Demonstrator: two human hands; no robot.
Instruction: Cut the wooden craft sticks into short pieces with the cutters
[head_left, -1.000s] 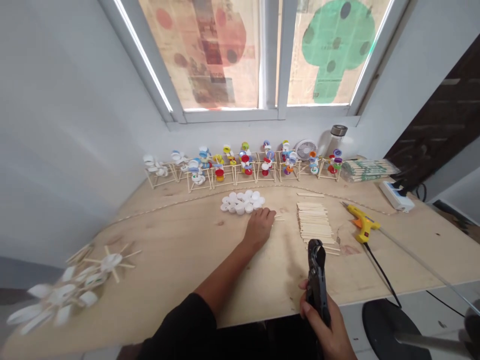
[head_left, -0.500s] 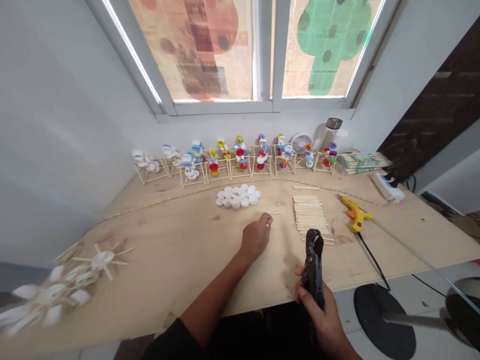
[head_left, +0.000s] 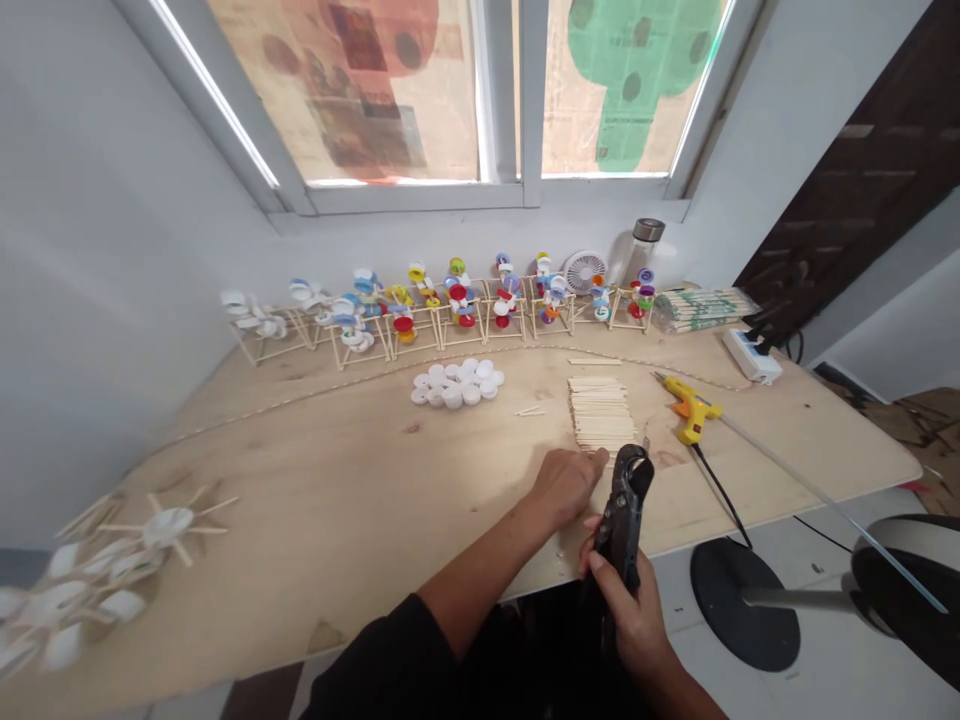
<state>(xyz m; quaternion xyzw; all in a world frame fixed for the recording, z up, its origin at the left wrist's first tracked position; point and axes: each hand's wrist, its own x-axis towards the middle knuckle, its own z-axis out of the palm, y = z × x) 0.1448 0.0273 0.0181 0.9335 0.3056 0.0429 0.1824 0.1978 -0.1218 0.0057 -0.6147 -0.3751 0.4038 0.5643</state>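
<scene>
My left hand [head_left: 568, 482] reaches to the near edge of a stack of thin wooden sticks [head_left: 601, 412]. Its fingers are pressed together at the lowest sticks, and what lies between the fingertips is hidden. Wrapped around the handles of a black hand cutter [head_left: 624, 510] is my right hand [head_left: 630, 600], with the tool's head pointing up beside the stack. A few short stick pieces [head_left: 529, 411] lie left of the stack. Further left sits a cluster of white bottle caps [head_left: 457, 384].
Small stick-frame wheels with coloured caps [head_left: 459, 305] line the wall. A yellow glue gun [head_left: 691, 408] with a cable lies right, near a power strip [head_left: 751, 356]. At left are spoked cap wheels [head_left: 168, 527]. A bottle [head_left: 643, 250] and small fan [head_left: 585, 272] stand behind.
My left hand has moved right, from the short stick pieces to the near edge of the stack. The right hand still holds the cutter. The view has shifted slightly.
</scene>
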